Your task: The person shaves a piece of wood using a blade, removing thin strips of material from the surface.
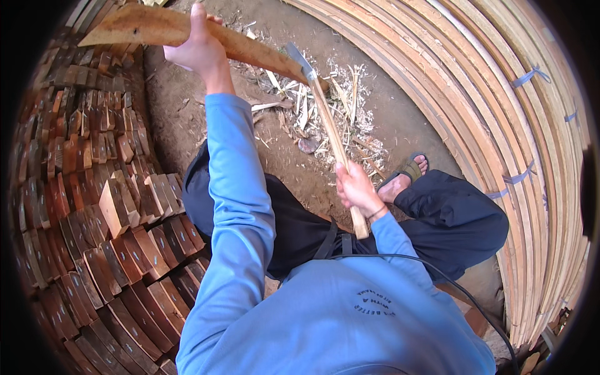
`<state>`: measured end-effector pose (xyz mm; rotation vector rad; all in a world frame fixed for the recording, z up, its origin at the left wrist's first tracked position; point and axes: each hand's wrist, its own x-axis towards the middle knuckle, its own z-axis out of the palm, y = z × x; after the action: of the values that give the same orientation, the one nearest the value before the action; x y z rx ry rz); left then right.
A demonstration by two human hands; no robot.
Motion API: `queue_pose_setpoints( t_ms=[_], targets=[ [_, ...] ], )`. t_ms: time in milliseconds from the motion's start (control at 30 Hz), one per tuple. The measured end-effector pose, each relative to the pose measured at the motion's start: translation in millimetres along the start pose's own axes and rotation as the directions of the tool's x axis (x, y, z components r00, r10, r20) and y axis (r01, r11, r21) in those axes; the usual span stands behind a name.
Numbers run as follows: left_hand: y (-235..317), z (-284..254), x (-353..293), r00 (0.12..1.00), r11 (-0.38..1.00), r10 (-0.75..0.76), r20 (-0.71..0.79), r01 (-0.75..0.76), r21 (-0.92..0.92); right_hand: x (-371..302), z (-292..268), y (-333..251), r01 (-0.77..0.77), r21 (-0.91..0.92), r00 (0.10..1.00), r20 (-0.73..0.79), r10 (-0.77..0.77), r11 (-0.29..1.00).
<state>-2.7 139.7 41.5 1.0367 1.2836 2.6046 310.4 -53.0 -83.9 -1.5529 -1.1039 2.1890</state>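
Note:
My left hand [201, 50] is closed around a long, curved piece of wood [134, 26], held slantwise with its broad end at the far left. Its narrower end reaches down toward the wood chips. In my right hand [358, 187] is the pale wooden handle of a hatchet [328, 122], gripped low near its butt. The grey metal hatchet head [302, 61] is at the narrow end of the curved wood; whether its edge touches or bites in, I cannot tell.
Pale chips and shavings [350, 94] litter the dirt floor [187, 112]. Stacked dark wood blocks [94, 250] crowd my left side. Bundled long strips of pale wood [450, 87] with blue ties curve along the right. A sandalled foot [405, 178] rests near my right hand. A black cable [456, 284] crosses my shirt.

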Motion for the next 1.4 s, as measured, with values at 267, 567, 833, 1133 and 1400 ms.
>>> queue_pose_setpoints(
  t_ms=[267, 567, 833, 1133, 1400],
  targets=[
    [6, 10, -13, 0.996, 0.997, 0.074, 0.047, -0.072, -0.025, 9, -2, -7, -0.041, -0.026, 0.998, 0.037, 0.042, 0.999],
    [-1, -12, -4, 1.000, 0.999, -0.013, -0.005, 0.013, -0.040, -3, -1, -11, -0.071, 0.048, 0.996, 0.051, 0.068, 0.996],
    [2, -12, 0, 1.000, 1.000, -0.007, -0.012, 0.007, -0.023, -22, -2, -4, -0.109, 0.049, 0.992, 0.076, 0.105, 0.993],
    [-2, 1, 5, 1.000, 0.999, 0.022, 0.007, -0.022, -0.028, -33, -9, 15, -0.123, 0.126, 0.988, 0.114, 0.109, 0.984],
    [-5, 5, 10, 0.999, 0.999, -0.022, 0.038, 0.023, -0.030, -35, -6, 3, -0.125, 0.082, 0.988, 0.098, 0.117, 0.989]
  ],
)
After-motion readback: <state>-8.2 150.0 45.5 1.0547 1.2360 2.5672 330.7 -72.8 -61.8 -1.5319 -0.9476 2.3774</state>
